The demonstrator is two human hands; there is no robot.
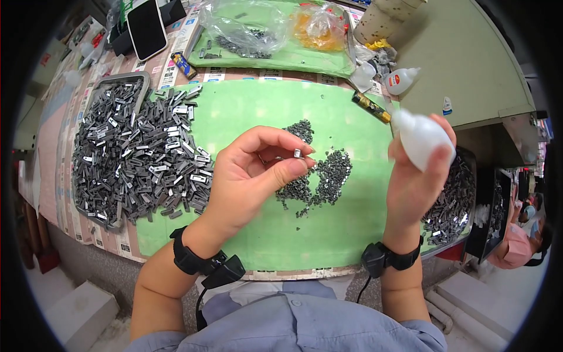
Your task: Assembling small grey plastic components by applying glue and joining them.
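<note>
Between the thumb and forefinger of my left hand point(249, 167) is a small shiny metal piece point(298, 154), held above the green mat point(246, 234). My right hand point(413, 182) is raised on the right side, its fingers wrapped round a white squeeze bottle point(427, 141) that tilts with its nozzle toward the upper left. The bottle and fingers are slightly blurred. Below and beyond my left fingertips lie loose heaps of tiny dark metal parts point(333, 179). Left of that hand spreads a big pile of grey rectangular metal pieces point(141, 155), partly on a tray point(144, 94).
At the back stands a green-lined tray point(270, 66) with plastic bags. Near it are a phone point(146, 29), two batteries point(184, 66), another white bottle point(400, 81) and a bucket point(384, 20). More metal parts point(451, 199) fill a tray at right. A person in pink point(516, 243) is far right.
</note>
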